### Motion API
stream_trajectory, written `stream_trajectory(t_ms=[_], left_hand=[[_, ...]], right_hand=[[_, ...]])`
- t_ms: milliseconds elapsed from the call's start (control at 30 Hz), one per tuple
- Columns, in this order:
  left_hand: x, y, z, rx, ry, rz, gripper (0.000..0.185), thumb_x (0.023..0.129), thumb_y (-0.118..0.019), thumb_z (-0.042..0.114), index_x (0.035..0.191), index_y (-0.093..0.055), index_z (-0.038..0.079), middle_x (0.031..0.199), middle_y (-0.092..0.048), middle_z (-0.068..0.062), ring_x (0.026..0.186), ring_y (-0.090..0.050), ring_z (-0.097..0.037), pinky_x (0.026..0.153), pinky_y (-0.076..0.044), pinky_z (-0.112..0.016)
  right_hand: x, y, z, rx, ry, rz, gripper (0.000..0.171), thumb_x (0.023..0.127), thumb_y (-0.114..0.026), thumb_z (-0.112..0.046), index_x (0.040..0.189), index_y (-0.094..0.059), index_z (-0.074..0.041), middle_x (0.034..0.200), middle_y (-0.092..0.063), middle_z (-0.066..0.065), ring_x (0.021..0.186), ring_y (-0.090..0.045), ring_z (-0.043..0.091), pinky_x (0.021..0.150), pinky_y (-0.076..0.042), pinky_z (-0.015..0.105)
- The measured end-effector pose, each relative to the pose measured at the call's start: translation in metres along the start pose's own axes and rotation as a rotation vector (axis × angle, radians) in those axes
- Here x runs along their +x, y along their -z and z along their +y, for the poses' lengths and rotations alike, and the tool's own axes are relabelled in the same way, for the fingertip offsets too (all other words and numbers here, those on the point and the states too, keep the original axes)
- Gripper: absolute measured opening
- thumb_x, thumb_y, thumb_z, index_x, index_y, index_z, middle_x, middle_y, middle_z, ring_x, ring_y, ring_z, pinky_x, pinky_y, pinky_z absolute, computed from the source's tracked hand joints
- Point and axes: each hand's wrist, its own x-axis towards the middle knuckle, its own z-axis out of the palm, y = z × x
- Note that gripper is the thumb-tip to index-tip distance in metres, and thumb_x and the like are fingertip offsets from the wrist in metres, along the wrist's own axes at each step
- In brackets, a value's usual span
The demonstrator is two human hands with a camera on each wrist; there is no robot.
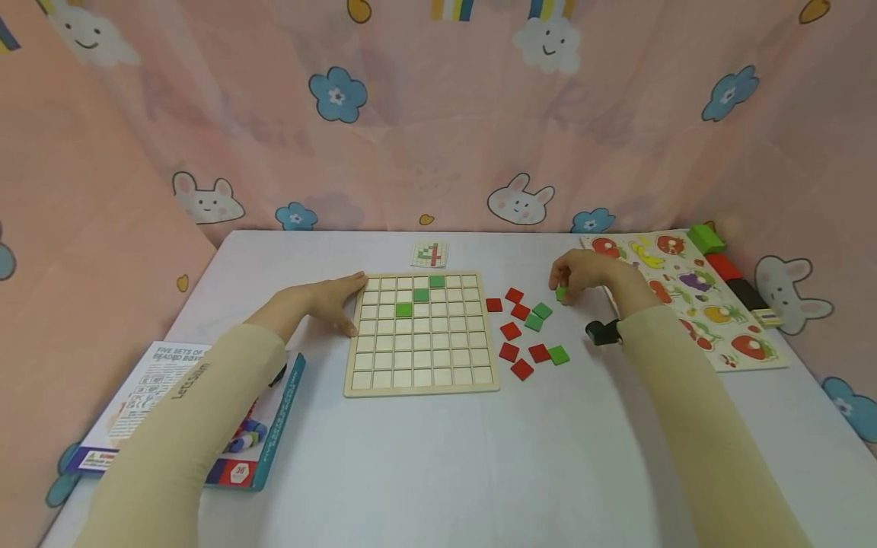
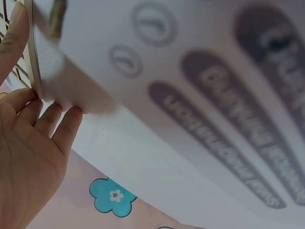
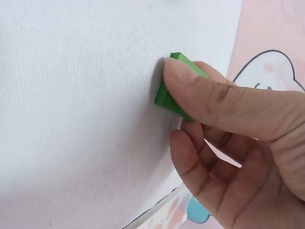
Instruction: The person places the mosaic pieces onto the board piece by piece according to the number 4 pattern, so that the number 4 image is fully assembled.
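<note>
A wooden grid board (image 1: 421, 386) lies mid-table, with three green tiles set diagonally in its upper cells, one of them a green tile (image 1: 404, 310). My left hand (image 1: 327, 301) rests at the board's left edge, fingers extended; the left wrist view shows its fingertips (image 2: 71, 119) touching the table beside the rim. Right of the board, my right hand (image 1: 582, 272) pinches a green square tile (image 3: 177, 102) between thumb and fingers, just at the tabletop. Loose red tiles (image 1: 510, 330) and green tiles (image 1: 559, 355) lie between the board and that hand.
Behind the board lies a small pattern card (image 1: 429, 254). A fruit picture board (image 1: 754, 358) sits at the right, with coloured blocks (image 1: 706, 239) along its far side. A boxed set (image 1: 274, 434) lies under the left forearm.
</note>
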Motion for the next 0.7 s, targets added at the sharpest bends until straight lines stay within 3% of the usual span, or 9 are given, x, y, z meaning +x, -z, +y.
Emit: stream_trajectory(t_ms=[133, 300, 400, 533, 700], left_hand=[[-0.001, 0.0, 0.001, 0.013, 0.0, 0.003, 0.106, 0.084, -0.078, 0.027, 0.159, -0.006, 0.004, 0.169, 0.003, -0.015, 0.156, 0.0, -0.039, 0.128, -0.009, -0.057], [-0.001, 0.0, -0.001, 0.017, -0.016, 0.005, 0.108, 0.083, -0.079, 0.027, 0.158, -0.006, 0.001, 0.168, 0.003, -0.018, 0.155, 0.0, -0.041, 0.127, -0.009, -0.057], [-0.001, 0.0, 0.0, 0.017, -0.02, 0.008, 0.108, 0.083, -0.079, 0.026, 0.158, -0.005, 0.0, 0.167, 0.003, -0.019, 0.155, 0.001, -0.041, 0.128, -0.009, -0.056], [0.0, -0.001, 0.001, 0.019, -0.023, 0.007, 0.107, 0.084, -0.078, 0.026, 0.158, -0.005, 0.0, 0.168, 0.003, -0.019, 0.156, 0.001, -0.04, 0.128, -0.009, -0.055], [0.0, -0.001, 0.001, 0.023, -0.018, 0.013, 0.106, 0.084, -0.078, 0.026, 0.158, -0.006, 0.001, 0.168, 0.002, -0.019, 0.156, -0.001, -0.04, 0.128, -0.01, -0.054]], right_hand=[[0.004, -0.003, -0.007, 0.048, 0.078, 0.066, 0.016, 0.085, -0.074, -0.008, 0.098, -0.067, -0.003, 0.084, -0.055, 0.007, 0.09, -0.051, 0.023, 0.074, -0.045, 0.031], [0.013, -0.018, -0.041, 0.233, 0.243, 0.158, 0.015, 0.088, -0.071, -0.009, 0.099, -0.066, 0.0, 0.082, -0.059, 0.009, 0.078, -0.054, 0.022, 0.071, -0.05, 0.031], [0.023, -0.034, -0.071, 0.302, 0.355, 0.105, 0.016, 0.089, -0.072, -0.011, 0.1, -0.064, -0.001, 0.083, -0.061, 0.008, 0.076, -0.056, 0.02, 0.072, -0.053, 0.031], [0.031, -0.058, -0.119, 0.3, 0.483, 0.008, 0.016, 0.088, -0.073, -0.011, 0.1, -0.065, -0.004, 0.083, -0.063, 0.005, 0.076, -0.057, 0.017, 0.073, -0.052, 0.028], [0.04, -0.086, -0.173, 0.223, 0.566, 0.038, 0.011, 0.087, -0.075, -0.012, 0.097, -0.07, -0.011, 0.085, -0.067, 0.001, 0.079, -0.059, 0.012, 0.073, -0.051, 0.022]])
